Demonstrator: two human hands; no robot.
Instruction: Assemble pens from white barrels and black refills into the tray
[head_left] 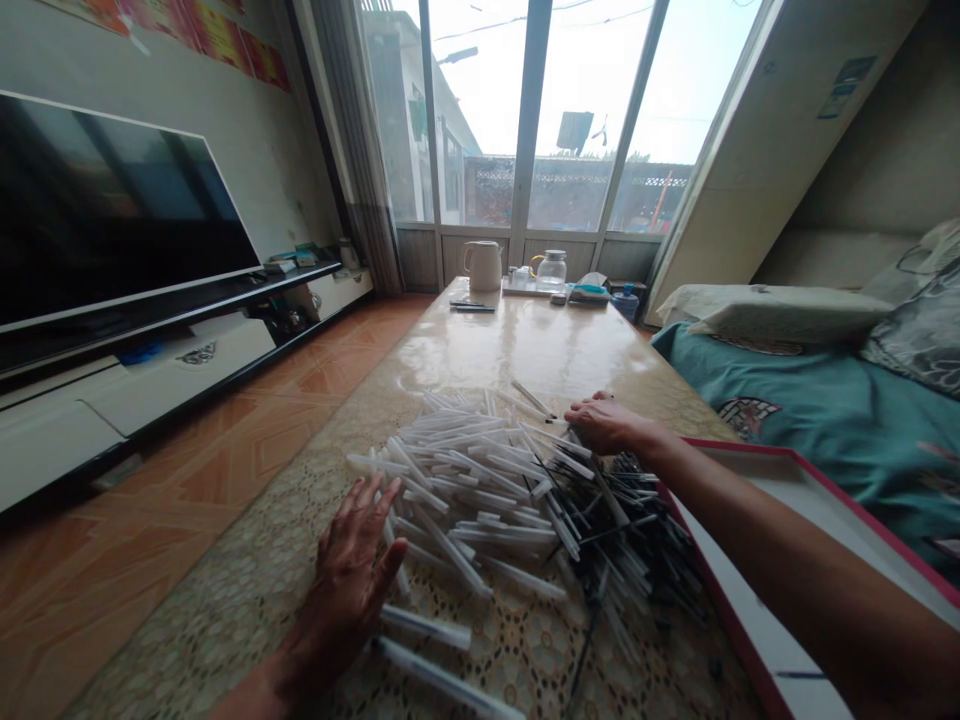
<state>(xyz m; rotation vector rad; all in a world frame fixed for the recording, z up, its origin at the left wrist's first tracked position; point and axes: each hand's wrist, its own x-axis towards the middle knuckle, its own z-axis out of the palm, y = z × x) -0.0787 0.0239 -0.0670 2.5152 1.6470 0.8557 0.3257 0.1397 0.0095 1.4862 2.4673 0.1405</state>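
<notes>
White tubes [472, 475] are lying heaped on the table [270, 540], long axes mostly slanting left to right; left hand [356, 555] is resting at their left edge, fingers slightly apart; right hand [602, 422] is hanging over their far right edge, by black rods [645, 530], bent fingers hiding any grip: cannot tell.

Smooth, translucent plastic is making up the pale tubes [465, 432], while the dark rods [652, 540] are looking like glossy plastic. The table [517, 350] is gleaming smoothly towards its far edge, where a jug [553, 270] is looking like clear glass. Along the table's right edge, the box [802, 490] is resembling matt card; teal cloth [810, 385] is creasing softly beyond.
</notes>
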